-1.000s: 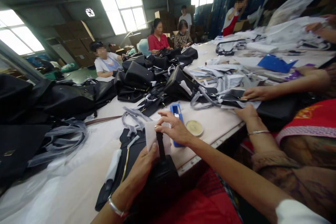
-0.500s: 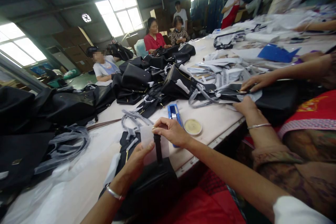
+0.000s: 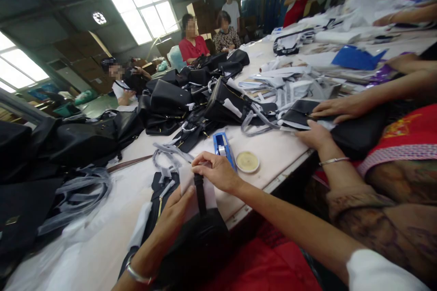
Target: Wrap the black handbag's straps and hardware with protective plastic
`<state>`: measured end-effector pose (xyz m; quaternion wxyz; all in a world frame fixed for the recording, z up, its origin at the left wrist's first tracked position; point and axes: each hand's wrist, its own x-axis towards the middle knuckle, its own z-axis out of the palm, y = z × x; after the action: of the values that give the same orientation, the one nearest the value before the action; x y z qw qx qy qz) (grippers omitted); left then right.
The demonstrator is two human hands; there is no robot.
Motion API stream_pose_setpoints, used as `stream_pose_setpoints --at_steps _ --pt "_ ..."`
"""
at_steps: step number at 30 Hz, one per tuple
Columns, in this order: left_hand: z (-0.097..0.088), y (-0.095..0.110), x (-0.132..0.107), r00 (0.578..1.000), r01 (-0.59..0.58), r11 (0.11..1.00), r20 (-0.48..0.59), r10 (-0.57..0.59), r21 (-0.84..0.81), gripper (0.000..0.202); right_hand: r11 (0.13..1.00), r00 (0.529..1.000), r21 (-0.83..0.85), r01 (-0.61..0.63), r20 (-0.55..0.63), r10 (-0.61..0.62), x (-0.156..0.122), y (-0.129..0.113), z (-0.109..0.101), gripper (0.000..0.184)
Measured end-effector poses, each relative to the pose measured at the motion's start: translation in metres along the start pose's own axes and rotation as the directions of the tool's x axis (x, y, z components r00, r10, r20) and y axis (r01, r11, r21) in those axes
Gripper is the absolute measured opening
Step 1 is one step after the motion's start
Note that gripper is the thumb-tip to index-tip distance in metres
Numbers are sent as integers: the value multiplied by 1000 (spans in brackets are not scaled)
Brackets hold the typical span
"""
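Observation:
A black handbag (image 3: 191, 245) lies at the table's near edge, its black strap (image 3: 199, 194) running up over a white sheet of wrapping paper (image 3: 186, 178). My left hand (image 3: 170, 220) lies on the bag with fingers curled against the paper beside the strap. My right hand (image 3: 215, 170) pinches the top of the strap and the paper's upper edge. A blue tape dispenser (image 3: 221, 144) and a small round tin (image 3: 247, 162) sit just beyond my right hand.
Piles of black bags (image 3: 170, 100) and grey wrapped straps (image 3: 78, 191) cover the white table (image 3: 280, 150). A co-worker at my right has both hands (image 3: 327, 120) on a black bag. Other people sit at the far end. White paper strips (image 3: 290, 86) lie beyond.
The view has shifted slightly; my right hand has slid a little toward me along the strap's top. My left hand stays on the bag and paper.

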<state>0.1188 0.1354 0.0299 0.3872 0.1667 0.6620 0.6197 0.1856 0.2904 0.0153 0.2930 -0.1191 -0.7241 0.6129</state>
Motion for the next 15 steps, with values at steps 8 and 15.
stream_pose_setpoints --at_steps 8,15 --pt "11 7 1 999 -33 999 -6 33 26 51 999 995 -39 -12 -102 7 2 0 5 32" --pt "24 -5 4 995 -77 990 -64 70 -119 44 979 1000 204 8 -5 -7 1 -2 3 34"
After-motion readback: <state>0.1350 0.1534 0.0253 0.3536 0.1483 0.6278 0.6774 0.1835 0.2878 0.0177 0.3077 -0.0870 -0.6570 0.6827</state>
